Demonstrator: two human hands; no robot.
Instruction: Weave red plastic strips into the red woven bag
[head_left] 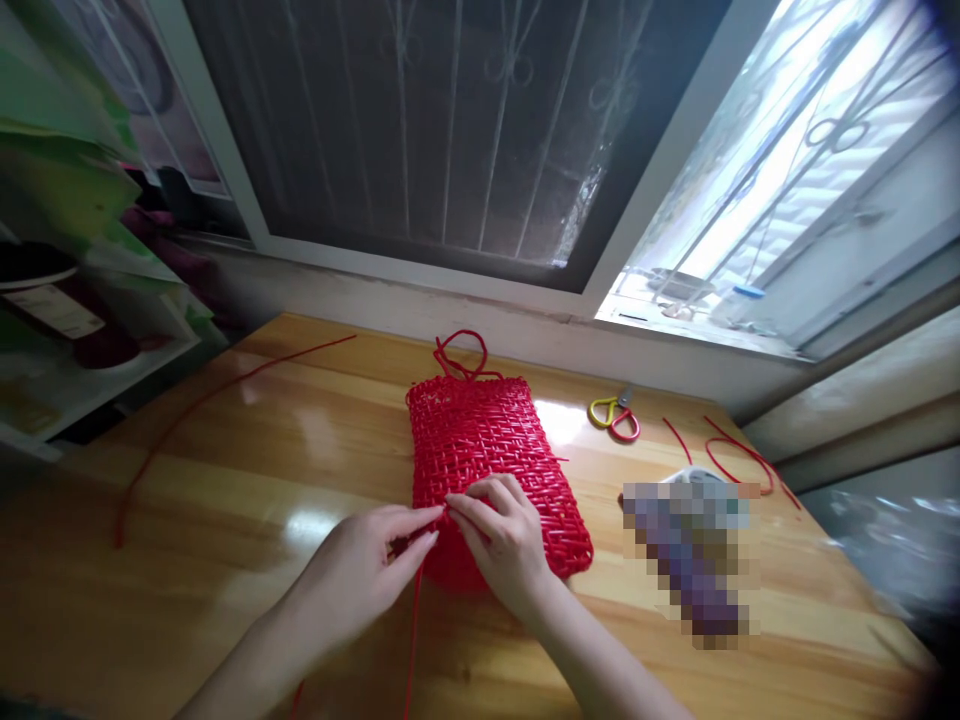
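Observation:
A red woven bag (480,430), plaited from shiny cord, lies on the wooden table with a loop of cord (466,350) at its far end. My left hand (375,555) is closed at the bag's near left part, thumb and forefinger pinching red cord. Opposite it, my right hand (506,530) rests on the weave, its fingertips closed on the bag close to my left fingertips. What lies exactly between the fingertips is too small to make out. From below my left hand a thin red cord (414,640) runs toward the table's near side.
Scissors (616,414) with yellow and red handles lie right of the bag. Cut red cords (739,445) and a blurred-out item (690,560) are further right. One long red cord (202,395) curves across the left of the wooden table (337,450). A barred window stands behind.

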